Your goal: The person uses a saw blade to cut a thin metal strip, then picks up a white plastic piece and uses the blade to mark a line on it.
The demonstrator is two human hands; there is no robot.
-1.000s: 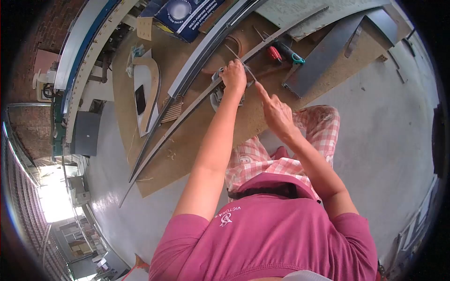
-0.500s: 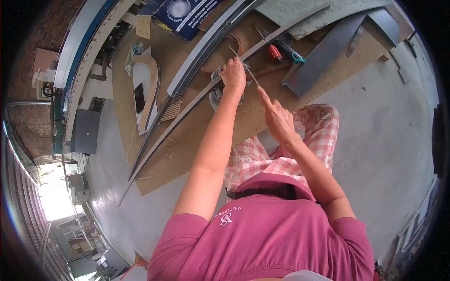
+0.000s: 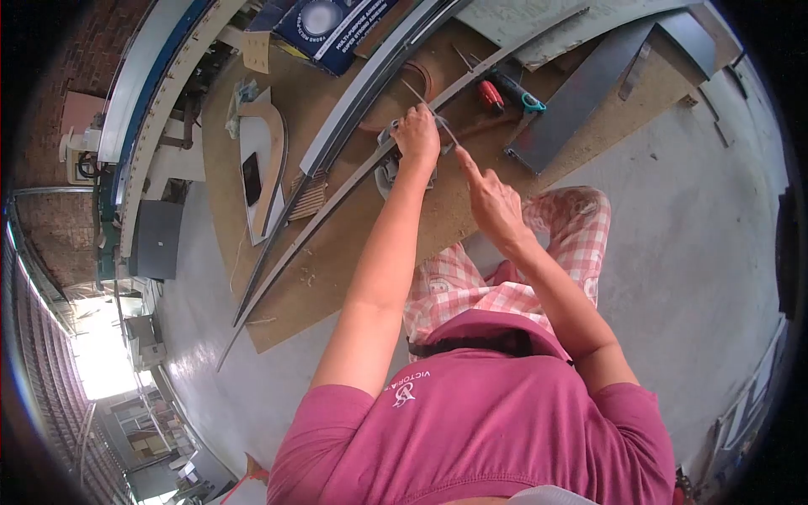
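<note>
My left hand (image 3: 417, 135) is closed around a long narrow metal strip (image 3: 332, 192) that runs diagonally across the brown board. A grey metal piece (image 3: 388, 172), partly hidden by that hand, lies under the strip. My right hand (image 3: 495, 202) grips a thin file (image 3: 449, 132), its index finger stretched along the tool. The file crosses the strip just right of my left hand, and its tip sticks out beyond the far side. The handle end is hidden in my right palm.
Red-handled pliers (image 3: 491, 96) and a teal-and-black tool (image 3: 523, 94) lie beyond the strip. Dark angled panels (image 3: 589, 101) rest at right. A curved wooden piece (image 3: 273, 151), a phone (image 3: 251, 178), a blue box (image 3: 324, 34) and long dark trim (image 3: 353, 97) lie on the brown board (image 3: 337, 269).
My right hand has moved slightly forward and left, pushing the file further across the strip. My left hand stays in nearly the same place on the strip.
</note>
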